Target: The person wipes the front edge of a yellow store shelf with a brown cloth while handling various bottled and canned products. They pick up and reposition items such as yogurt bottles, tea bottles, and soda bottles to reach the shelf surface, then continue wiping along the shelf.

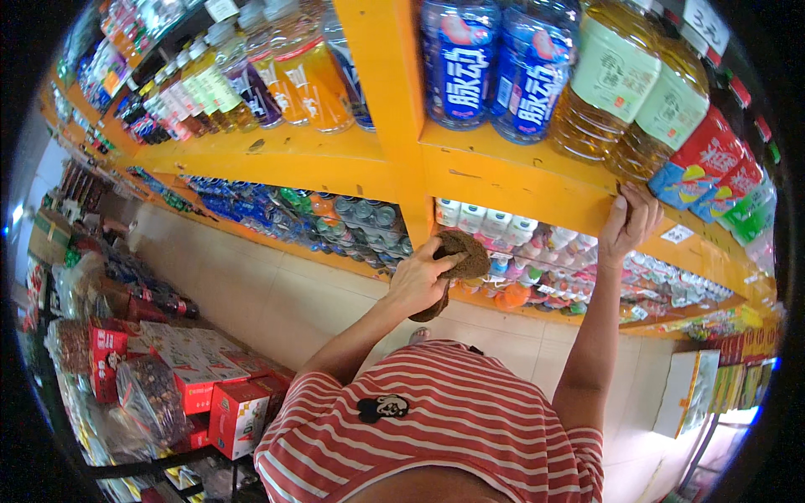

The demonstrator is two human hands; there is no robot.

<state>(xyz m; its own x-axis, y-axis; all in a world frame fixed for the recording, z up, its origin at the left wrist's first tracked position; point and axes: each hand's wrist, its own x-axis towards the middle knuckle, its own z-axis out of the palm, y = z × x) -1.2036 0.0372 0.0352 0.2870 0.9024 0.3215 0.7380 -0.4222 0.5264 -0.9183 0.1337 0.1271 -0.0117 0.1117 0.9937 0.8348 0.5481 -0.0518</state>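
Note:
In my left hand (422, 276) is a folded brown cloth (464, 256), gripped between thumb and fingers, with one end hanging below the wrist. It is in front of the orange shelf's upright post (393, 94). My right hand (631, 220) rests its fingertips on the front edge of the orange shelf board (516, 182). Just above those fingers stand large bottles of amber drink with pale green labels (670, 107) and red-and-blue drink packs (701, 157). Whether the right fingers pinch anything small cannot be made out.
Blue-labelled drink bottles (461, 69) and orange drink bottles (317, 82) line the upper shelf. White-capped bottles (497, 223) fill a lower shelf. Red-and-white cartons (239, 418) and a bag of dark dried goods (154, 399) are stacked behind me at left. Pale floor tiles (251, 270) run between.

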